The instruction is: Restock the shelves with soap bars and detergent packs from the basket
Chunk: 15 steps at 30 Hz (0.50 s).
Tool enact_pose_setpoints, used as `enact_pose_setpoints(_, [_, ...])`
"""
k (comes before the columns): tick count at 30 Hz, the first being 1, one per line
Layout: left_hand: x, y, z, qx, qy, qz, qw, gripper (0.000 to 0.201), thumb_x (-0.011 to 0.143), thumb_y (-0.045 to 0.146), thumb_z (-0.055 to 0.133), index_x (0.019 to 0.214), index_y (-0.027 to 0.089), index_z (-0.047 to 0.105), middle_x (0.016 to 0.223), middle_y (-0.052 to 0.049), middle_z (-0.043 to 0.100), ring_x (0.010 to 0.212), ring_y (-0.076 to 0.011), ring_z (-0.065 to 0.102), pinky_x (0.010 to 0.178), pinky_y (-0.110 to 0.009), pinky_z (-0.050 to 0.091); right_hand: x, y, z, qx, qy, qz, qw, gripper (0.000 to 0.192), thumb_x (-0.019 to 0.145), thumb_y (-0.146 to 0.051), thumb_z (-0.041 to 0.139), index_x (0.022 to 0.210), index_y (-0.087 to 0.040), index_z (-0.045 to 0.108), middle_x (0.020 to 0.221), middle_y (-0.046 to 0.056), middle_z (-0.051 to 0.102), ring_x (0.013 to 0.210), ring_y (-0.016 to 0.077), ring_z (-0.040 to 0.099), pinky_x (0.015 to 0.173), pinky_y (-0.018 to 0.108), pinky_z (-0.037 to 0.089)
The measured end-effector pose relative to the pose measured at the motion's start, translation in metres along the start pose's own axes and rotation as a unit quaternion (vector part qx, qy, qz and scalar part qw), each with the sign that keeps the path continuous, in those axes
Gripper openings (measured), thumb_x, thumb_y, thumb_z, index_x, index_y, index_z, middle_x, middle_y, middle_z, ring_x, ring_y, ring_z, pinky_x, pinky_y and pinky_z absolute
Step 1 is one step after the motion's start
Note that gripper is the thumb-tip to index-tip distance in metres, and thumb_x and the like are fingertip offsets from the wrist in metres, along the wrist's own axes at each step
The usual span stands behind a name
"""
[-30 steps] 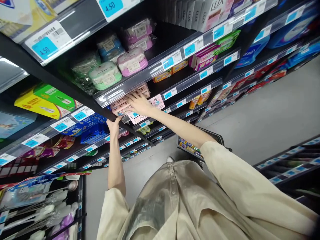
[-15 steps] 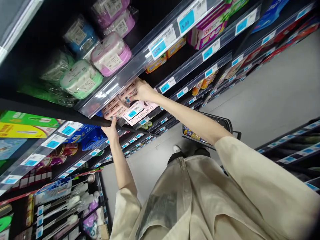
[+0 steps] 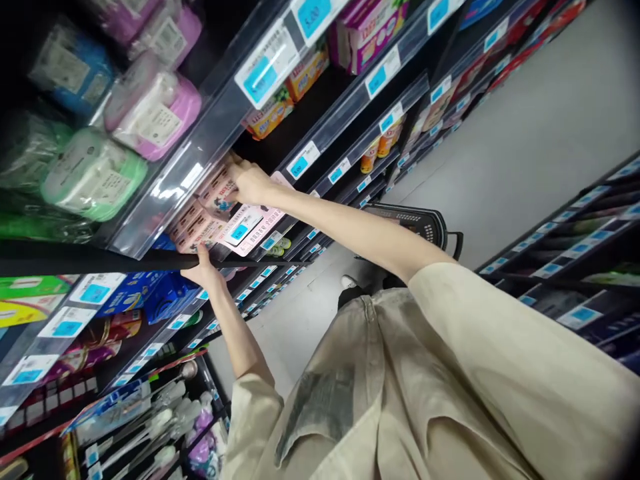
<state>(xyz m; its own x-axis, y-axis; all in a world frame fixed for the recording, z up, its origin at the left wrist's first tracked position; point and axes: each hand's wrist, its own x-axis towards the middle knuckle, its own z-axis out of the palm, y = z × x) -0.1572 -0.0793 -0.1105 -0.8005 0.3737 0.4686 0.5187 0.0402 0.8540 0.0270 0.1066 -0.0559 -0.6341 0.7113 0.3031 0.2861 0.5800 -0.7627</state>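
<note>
Pink packaged soap-like boxes [image 3: 193,223] with printed lettering sit in a row on a shelf under the clear shelf edge. My right hand [image 3: 250,181] reaches in from the right and grips a pink box [image 3: 220,193], which tilts slightly against its neighbours; some of its fingers are hidden behind the box. My left hand [image 3: 204,270] is at the near left end of the row. Its thumb points up against the front boxes, apart from the other fingers, which lie partly hidden by the dark shelf. A pink sign [image 3: 267,227] with a price tag hangs below my right hand.
Above are wrapped soap cases, one purple [image 3: 153,110] and one green [image 3: 93,177]. Orange boxes [image 3: 270,113] and a purple box [image 3: 363,30] stand farther along. A black shopping basket [image 3: 425,223] is on the grey floor [image 3: 500,120] to the right. Long-handled brushes [image 3: 145,417] hang lower left.
The view has shifted, so shelves and hands appear farther left. My right hand still grips the pink box, and my left hand stays by the row's end.
</note>
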Motion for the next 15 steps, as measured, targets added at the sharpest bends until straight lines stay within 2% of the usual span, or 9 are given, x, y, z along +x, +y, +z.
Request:
enact_pose_setpoints(2, [0.002, 0.0, 0.0, 0.026, -0.008, 0.01, 1.0, 0.048, 0.084, 0.043, 0.074, 0.118, 0.012, 0.06, 0.128, -0.017, 0.071, 0.122, -0.0326, 0.071, 0.105, -0.043, 0.063, 0.001, -0.004, -0.001, 0.009, 0.007, -0.005, 1.0, 0.104, 0.088, -0.047, 0.087, 0.164, -0.011, 0.026, 0.174, 0.028, 0.02, 0.161, 0.0444, 0.025, 0.133, 0.059, 0.023])
enact_pose_setpoints(5, [0.001, 0.006, 0.001, 0.04, -0.031, 0.03, 0.998, 0.051, 0.088, 0.042, 0.07, 0.127, 0.012, 0.056, 0.135, -0.017, 0.068, 0.129, -0.0339, 0.068, 0.11, -0.047, 0.06, -0.006, -0.012, -0.015, 0.007, 0.009, -0.007, 1.0, 0.101, 0.088, -0.038, 0.088, 0.163, -0.008, 0.028, 0.172, 0.027, 0.028, 0.16, 0.0413, 0.029, 0.133, 0.051, 0.027])
enact_pose_setpoints(8, [-0.02, 0.023, -0.006, 0.095, -0.021, 0.049, 0.994, 0.056, 0.094, 0.037, 0.061, 0.142, 0.014, 0.042, 0.153, -0.02, 0.053, 0.145, -0.0333, 0.055, 0.125, -0.05, 0.045, -0.048, -0.022, -0.04, -0.009, 0.028, -0.037, 0.999, 0.093, 0.091, -0.027, 0.082, 0.164, -0.005, 0.027, 0.173, 0.027, 0.025, 0.163, 0.0413, 0.02, 0.134, 0.056, 0.023])
enact_pose_setpoints(10, [-0.058, 0.032, -0.017, 0.211, -0.036, 0.022, 0.977, 0.058, 0.103, 0.028, 0.042, 0.156, 0.017, 0.022, 0.17, -0.021, 0.027, 0.161, -0.0302, 0.031, 0.133, -0.054, 0.03, -0.104, -0.015, -0.054, 0.005, 0.054, -0.103, 0.993, 0.082, 0.095, -0.021, 0.074, 0.164, -0.009, 0.03, 0.174, 0.023, 0.026, 0.164, 0.0389, 0.018, 0.134, 0.06, 0.02])
enact_pose_setpoints(11, [-0.085, 0.033, -0.022, 0.301, -0.089, -0.034, 0.949, 0.058, 0.106, 0.025, 0.028, 0.161, 0.019, 0.01, 0.174, -0.021, 0.014, 0.166, -0.0297, 0.016, 0.134, -0.057, 0.023, -0.14, -0.002, -0.057, 0.031, 0.063, -0.132, 0.989, 0.073, 0.097, -0.02, 0.069, 0.162, -0.012, 0.036, 0.172, 0.02, 0.032, 0.163, 0.0363, 0.024, 0.133, 0.06, 0.023])
enact_pose_setpoints(12, [-0.117, 0.03, -0.027, 0.336, -0.138, -0.063, 0.93, 0.056, 0.107, 0.025, 0.028, 0.162, 0.019, 0.014, 0.173, -0.022, 0.017, 0.165, -0.0327, 0.017, 0.132, -0.061, 0.024, -0.18, 0.019, -0.057, 0.064, 0.066, -0.138, 0.986, 0.062, 0.1, -0.021, 0.066, 0.157, -0.016, 0.045, 0.167, 0.017, 0.042, 0.158, 0.0334, 0.036, 0.131, 0.057, 0.031])
enact_pose_setpoints(13, [-0.153, 0.024, -0.031, 0.358, -0.184, -0.085, 0.912, 0.053, 0.108, 0.025, 0.032, 0.16, 0.019, 0.024, 0.169, -0.023, 0.029, 0.161, -0.0338, 0.028, 0.129, -0.061, 0.031, -0.223, 0.047, -0.052, 0.098, 0.062, -0.108, 0.987, 0.051, 0.101, -0.024, 0.064, 0.151, -0.019, 0.053, 0.158, 0.015, 0.054, 0.148, 0.0306, 0.049, 0.127, 0.053, 0.039])
enact_pose_setpoints(14, [-0.191, 0.016, -0.033, 0.374, -0.242, -0.113, 0.888, 0.047, 0.109, 0.024, 0.035, 0.155, 0.018, 0.036, 0.162, -0.023, 0.041, 0.154, -0.0325, 0.041, 0.125, -0.057, 0.039, -0.268, 0.079, -0.043, 0.127, 0.055, -0.035, 0.99, 0.042, 0.103, -0.026, 0.062, 0.144, -0.02, 0.059, 0.147, 0.013, 0.064, 0.138, 0.0282, 0.06, 0.121, 0.05, 0.046])
enact_pose_setpoints(15, [-0.23, 0.007, -0.035, 0.38, -0.316, -0.146, 0.857, 0.039, 0.109, 0.024, 0.039, 0.146, 0.018, 0.049, 0.151, -0.022, 0.053, 0.143, -0.0295, 0.054, 0.119, -0.05, 0.047, -0.314, 0.112, -0.032, 0.144, 0.052, 0.079, 0.985, 0.035, 0.104, -0.026, 0.06, 0.138, -0.019, 0.064, 0.136, 0.013, 0.07, 0.127, 0.0263, 0.066, 0.115, 0.046, 0.051])
